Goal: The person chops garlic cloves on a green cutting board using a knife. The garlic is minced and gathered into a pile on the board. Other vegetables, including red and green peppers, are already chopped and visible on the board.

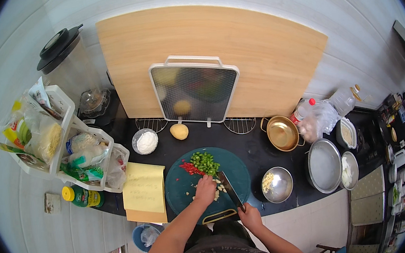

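A round green cutting board lies on the dark counter before me. My right hand grips the handle of a cleaver, its blade slanting over the board's right side. My left hand rests on the board among pale garlic pieces; whether its fingers hold one is hidden. Above that hand lie a heap of chopped green pepper and a smaller heap of chopped red pepper. To the right, a steel bowl holds minced pale bits, apparently garlic.
A yellow notepad with writing lies left of the board. Behind stand a bowl of white powder, a potato and an upright board. A brass-coloured pan and a large steel bowl are at right, a tiered rack at left.
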`<state>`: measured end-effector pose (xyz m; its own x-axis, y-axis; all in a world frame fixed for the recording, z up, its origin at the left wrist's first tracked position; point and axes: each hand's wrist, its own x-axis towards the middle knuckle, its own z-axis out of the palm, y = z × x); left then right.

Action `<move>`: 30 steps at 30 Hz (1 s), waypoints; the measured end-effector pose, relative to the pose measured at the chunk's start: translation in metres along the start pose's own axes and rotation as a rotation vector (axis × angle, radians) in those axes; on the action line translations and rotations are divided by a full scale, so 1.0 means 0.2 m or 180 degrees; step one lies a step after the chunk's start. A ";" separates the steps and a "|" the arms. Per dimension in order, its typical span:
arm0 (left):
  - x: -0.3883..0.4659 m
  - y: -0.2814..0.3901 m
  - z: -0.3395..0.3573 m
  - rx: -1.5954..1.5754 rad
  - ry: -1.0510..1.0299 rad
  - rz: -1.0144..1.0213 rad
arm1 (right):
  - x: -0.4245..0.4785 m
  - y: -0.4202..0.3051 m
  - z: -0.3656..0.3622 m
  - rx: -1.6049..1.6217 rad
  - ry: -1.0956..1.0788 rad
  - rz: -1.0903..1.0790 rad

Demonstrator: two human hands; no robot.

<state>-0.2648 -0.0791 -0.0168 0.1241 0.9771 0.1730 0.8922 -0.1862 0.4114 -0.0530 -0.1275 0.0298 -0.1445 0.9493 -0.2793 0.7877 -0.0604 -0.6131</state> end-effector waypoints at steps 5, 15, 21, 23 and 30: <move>0.04 -0.02 0.06 0.0436 -0.0256 0.0197 | 0.00 0.02 0.00 0.0107 -0.0006 0.0023; -0.14 -0.12 -0.04 -0.0831 0.0600 -0.0798 | 0.03 -0.04 0.03 0.0055 -0.0253 -0.0096; -0.12 -0.07 -0.08 -0.0470 0.0273 -0.0131 | 0.05 -0.04 0.06 0.0080 -0.0115 -0.0119; -0.08 -0.03 -0.05 -0.0228 0.0199 0.0030 | 0.05 -0.04 0.04 0.0122 -0.0077 -0.0114; 0.01 -0.04 0.05 0.0055 -0.0215 0.0428 | 0.02 0.00 0.00 0.0185 0.0058 -0.0045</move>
<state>-0.2678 -0.0750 -0.0296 0.2714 0.9483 0.1647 0.8729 -0.3146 0.3729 -0.0535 -0.1239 0.0276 -0.1440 0.9555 -0.2573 0.7496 -0.0644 -0.6587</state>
